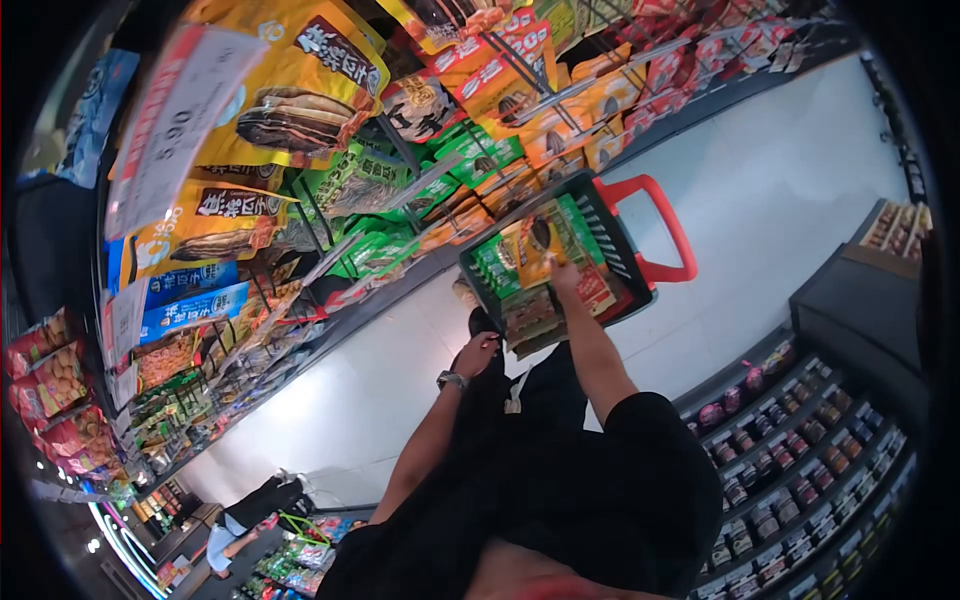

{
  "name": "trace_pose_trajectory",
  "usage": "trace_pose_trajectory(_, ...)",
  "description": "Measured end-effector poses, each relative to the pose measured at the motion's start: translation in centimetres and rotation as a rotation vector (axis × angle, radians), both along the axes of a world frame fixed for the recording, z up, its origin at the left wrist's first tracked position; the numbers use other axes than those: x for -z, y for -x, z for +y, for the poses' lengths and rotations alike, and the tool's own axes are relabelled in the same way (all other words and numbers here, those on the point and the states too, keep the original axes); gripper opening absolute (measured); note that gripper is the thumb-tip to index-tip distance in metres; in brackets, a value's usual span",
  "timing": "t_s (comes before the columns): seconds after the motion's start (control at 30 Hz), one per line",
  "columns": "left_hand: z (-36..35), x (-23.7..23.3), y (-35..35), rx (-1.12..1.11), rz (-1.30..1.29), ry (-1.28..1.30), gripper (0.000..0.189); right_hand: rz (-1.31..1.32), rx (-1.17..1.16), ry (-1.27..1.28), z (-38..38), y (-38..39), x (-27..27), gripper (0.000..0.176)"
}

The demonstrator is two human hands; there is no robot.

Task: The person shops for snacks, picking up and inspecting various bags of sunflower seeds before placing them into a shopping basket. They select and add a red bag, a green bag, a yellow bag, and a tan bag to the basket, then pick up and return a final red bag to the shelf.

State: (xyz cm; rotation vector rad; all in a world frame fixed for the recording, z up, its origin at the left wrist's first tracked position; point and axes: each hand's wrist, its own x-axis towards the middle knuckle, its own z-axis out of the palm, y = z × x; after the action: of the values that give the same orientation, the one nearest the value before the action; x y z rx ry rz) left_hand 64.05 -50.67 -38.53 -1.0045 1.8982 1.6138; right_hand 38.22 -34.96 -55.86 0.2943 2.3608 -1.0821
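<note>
My right hand (565, 277) reaches into a dark shopping basket (622, 262) with a red handle (672, 228). Its fingers are closed on the edge of an orange-yellow snack packet (538, 240), which lies over other bags. Beneath and around it in the basket are a green packet (492, 268), a red-and-tan packet (600, 290) and a brownish packet (530, 315). My left hand (478, 353), with a watch (452, 380) at its wrist, hangs beside the basket's near corner in front of my dark trousers. Its fingers are curled in, and their inner side is hidden.
A shelf rack of hanging snack bags (300, 110) runs along the left and top, with price tags (170, 130) sticking out. Shelves of small jars (800, 440) stand at right. Pale tiled floor (760, 150) lies between. Another person (225, 545) is at lower left.
</note>
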Motion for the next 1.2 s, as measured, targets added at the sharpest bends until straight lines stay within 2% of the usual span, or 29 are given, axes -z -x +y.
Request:
trace_pose_trajectory(0.03, 0.4, -0.2, 0.6, 0.006, 0.014, 0.002, 0.037, -0.060, -0.019, -0.005, -0.3, 0.8, -2.8, 0.042)
trace_pose_trajectory(0.07, 0.9, 0.2, 1.0, 0.080, 0.040, 0.023, 0.037, 0.010, -0.046, 0.081, -0.1, 0.9, -4.1, 0.041)
trace_pose_trajectory(0.17, 2.5, 1.8, 2.2, 0.012, 0.122, 0.081, 0.037, 0.276, -0.216, 0.205, 1.5, 0.8, -7.4, 0.038)
trace_pose_trajectory(0.23, 2.9, 0.7, 4.1, 0.005, 0.187, 0.078, 0.037, 0.174, -0.282, 0.271, 3.4, 1.1, -11.4, 0.039)
trace_pose_trajectory(0.3, 3.1, -2.5, 5.8, -0.133, 0.084, -0.019, 0.041, 0.100, -0.436, 0.328, 6.3, 1.8, -15.1, 0.035)
trace_pose_trajectory(0.33, 2.9, -0.6, 5.9, -0.149, 0.138, 0.112, 0.043, 0.124, -0.450, 0.319, 7.5, 2.1, -17.5, 0.035)
trace_pose_trajectory(0.4, 2.7, -0.5, 6.5, -0.227, 0.273, 0.240, 0.055, -0.013, -0.357, 0.618, 9.4, 2.4, -22.1, 0.029)
trace_pose_trajectory(0.43, 2.5, -1.4, 7.2, -0.283, 0.328, 0.320, 0.059, 0.009, -0.373, 0.619, 10.3, 2.6, -23.6, 0.029)
trace_pose_trajectory(0.47, 2.2, -3.0, 7.9, -0.294, 0.347, 0.325, 0.059, -0.187, -0.286, 0.758, 11.3, 2.6, -24.8, 0.027)
trace_pose_trajectory(0.5, 1.9, -5.3, 8.3, -0.320, 0.354, 0.214, 0.061, -0.392, -0.194, 0.890, 11.8, 2.7, -26.2, 0.026)
trace_pose_trajectory(0.53, 1.6, -7.0, 8.6, -0.345, 0.359, 0.105, 0.064, -0.451, -0.129, 0.989, 11.9, 2.7, -28.8, 0.027)
trace_pose_trajectory(0.57, 1.1, -7.6, 8.7, -0.356, 0.371, 0.110, 0.064, -0.447, -0.147, 0.991, 11.9, 3.1, -29.8, 0.027)
trace_pose_trajectory(0.63, 0.4, -8.8, 8.3, -0.364, 0.387, -0.572, 0.061, -0.487, -0.199, 0.957, 11.6, 3.9, -31.4, 0.029)
trace_pose_trajectory(0.67, 0.9, -10.9, 8.2, -0.240, 0.408, -0.509, 0.053, -0.473, -0.220, 0.936, 10.9, 4.5, -31.0, 0.030)
trace_pose_trajectory(0.7, 0.9, -12.3, 7.9, -0.249, 0.418, -0.501, 0.053, -0.473, -0.235, 0.938, 10.3, 5.2, -31.2, 0.030)
trace_pose_trajectory(0.77, 0.5, -13.6, 6.8, -0.014, 0.240, -0.498, 0.043, -0.529, -0.280, 0.836, 9.0, 6.5, -31.7, 0.035)
trace_pose_trajectory(0.8, 0.7, -13.4, 6.5, -0.060, 0.294, -0.628, 0.036, -0.529, -0.292, 0.842, 8.6, 6.9, -32.2, 0.035)
trace_pose_trajectory(0.83, 0.8, -13.4, 5.8, -0.068, 0.299, -0.619, 0.036, -0.647, -0.324, 0.993, 8.4, 7.2, -32.7, 0.047)
trace_pose_trajectory(0.9, 1.2, -14.0, 4.5, -0.280, 0.365, -0.600, 0.036, -0.894, -0.388, 1.289, 7.8, 7.3, -34.5, 0.074)
trace_pose_trajectory(0.93, 1.0, -13.8, 3.8, -0.332, 0.395, -0.641, 0.037, -0.841, -0.474, 1.309, 7.4, 7.3, -35.5, 0.096)
trace_pose_trajectory(0.97, 1.2, -13.9, 3.2, -0.342, 0.406, -0.633, 0.037, -0.845, -0.492, 1.308, 7.1, 7.1, -35.9, 0.096)
trace_pose_trajectory(1.03, 1.7, -13.8, 2.2, -0.592, 0.461, -0.687, 0.035, -1.060, -0.294, 1.648, 6.9, 6.1, -36.4, 0.109)
trace_pose_trajectory(1.1, 1.6, -12.7, 1.6, -0.667, 0.520, -0.687, 0.033, -1.022, -0.326, 1.669, 6.6, 4.7, -36.2, 0.110)
trace_pose_trajectory(1.17, 1.0, -12.4, 1.8, -0.802, 0.613, -0.713, 0.031, -0.856, -0.253, 1.717, 5.5, 1.6, -37.1, 0.109)
trace_pose_trajectory(1.2, 0.8, -12.9, 2.4, -0.781, 0.644, -0.657, 0.030, -0.757, -0.262, 1.709, 4.9, 0.4, -38.1, 0.098)
